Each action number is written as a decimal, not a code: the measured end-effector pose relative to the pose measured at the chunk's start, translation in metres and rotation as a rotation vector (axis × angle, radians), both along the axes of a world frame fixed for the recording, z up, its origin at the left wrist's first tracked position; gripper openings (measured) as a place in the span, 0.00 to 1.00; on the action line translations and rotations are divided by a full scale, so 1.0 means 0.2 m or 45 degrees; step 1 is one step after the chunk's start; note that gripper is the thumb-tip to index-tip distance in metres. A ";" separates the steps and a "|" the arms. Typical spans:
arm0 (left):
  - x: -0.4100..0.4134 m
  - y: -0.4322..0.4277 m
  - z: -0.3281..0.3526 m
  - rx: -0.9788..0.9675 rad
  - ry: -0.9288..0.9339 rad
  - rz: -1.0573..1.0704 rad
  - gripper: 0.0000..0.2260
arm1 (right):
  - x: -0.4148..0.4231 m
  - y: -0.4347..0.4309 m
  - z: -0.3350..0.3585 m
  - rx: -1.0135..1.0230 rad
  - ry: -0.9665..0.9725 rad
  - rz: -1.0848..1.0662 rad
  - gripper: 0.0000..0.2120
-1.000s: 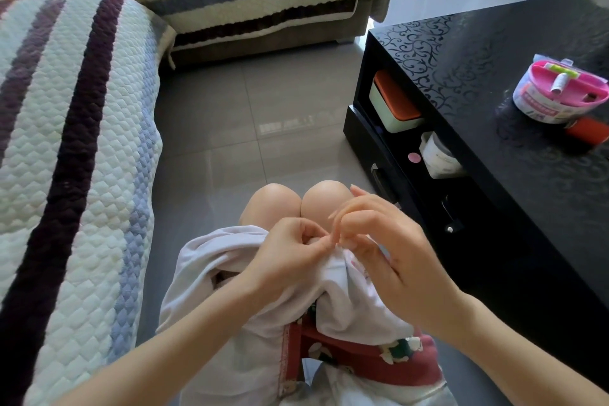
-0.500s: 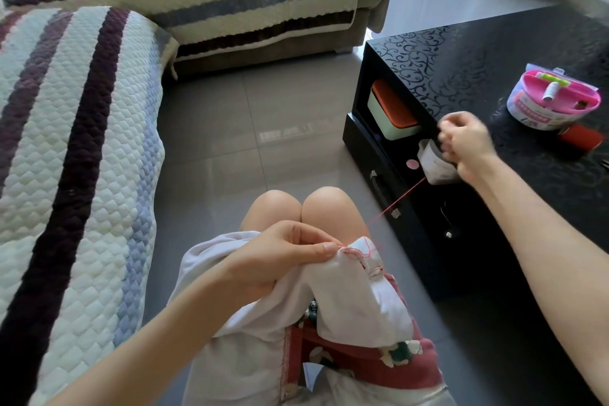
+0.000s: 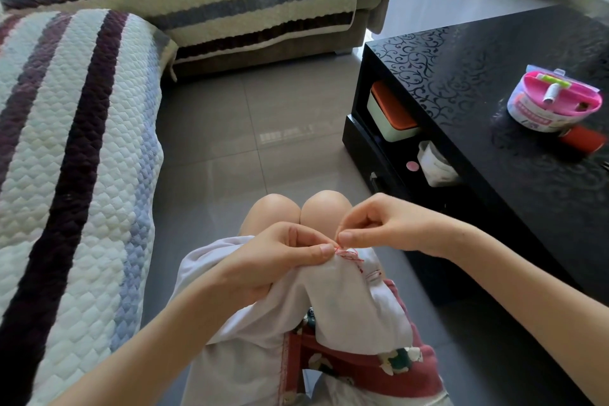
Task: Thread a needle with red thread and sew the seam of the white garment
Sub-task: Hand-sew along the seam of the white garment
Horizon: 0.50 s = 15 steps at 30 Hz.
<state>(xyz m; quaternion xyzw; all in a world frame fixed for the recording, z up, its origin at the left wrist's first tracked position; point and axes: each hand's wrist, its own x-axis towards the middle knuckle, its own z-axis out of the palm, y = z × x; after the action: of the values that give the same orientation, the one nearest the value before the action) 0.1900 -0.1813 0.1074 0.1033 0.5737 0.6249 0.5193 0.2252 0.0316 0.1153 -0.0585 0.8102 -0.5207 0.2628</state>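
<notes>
White garment draped over lap, lower centre. Left hand pinches its seam fold; right hand fingertips pinched at red thread stitches, needle too small to see. Pink sewing kit on black table, upper right.

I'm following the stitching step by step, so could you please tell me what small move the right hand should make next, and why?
Probably push the needle through the pinched fold for another stitch. The right hand has its fingertips pinched at the red stitches, the left hand pins the white garment right beside them, and the stitch line looks short. The needle itself is too small to see.
</notes>
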 end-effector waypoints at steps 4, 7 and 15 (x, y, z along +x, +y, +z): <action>0.00 0.00 0.01 -0.008 0.034 -0.001 0.12 | 0.01 0.00 0.00 -0.037 0.001 0.037 0.11; 0.01 0.00 0.01 -0.033 0.038 0.019 0.12 | -0.01 0.01 0.00 -0.063 0.050 -0.089 0.09; 0.02 -0.01 0.02 -0.010 0.007 0.011 0.09 | -0.19 0.29 -0.31 0.834 0.346 -0.729 0.06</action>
<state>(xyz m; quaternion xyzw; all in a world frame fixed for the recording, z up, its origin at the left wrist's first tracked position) 0.1941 -0.1840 0.1109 0.1006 0.5782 0.6246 0.5153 0.1876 0.0891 0.0531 0.1864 0.9429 -0.2762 0.0040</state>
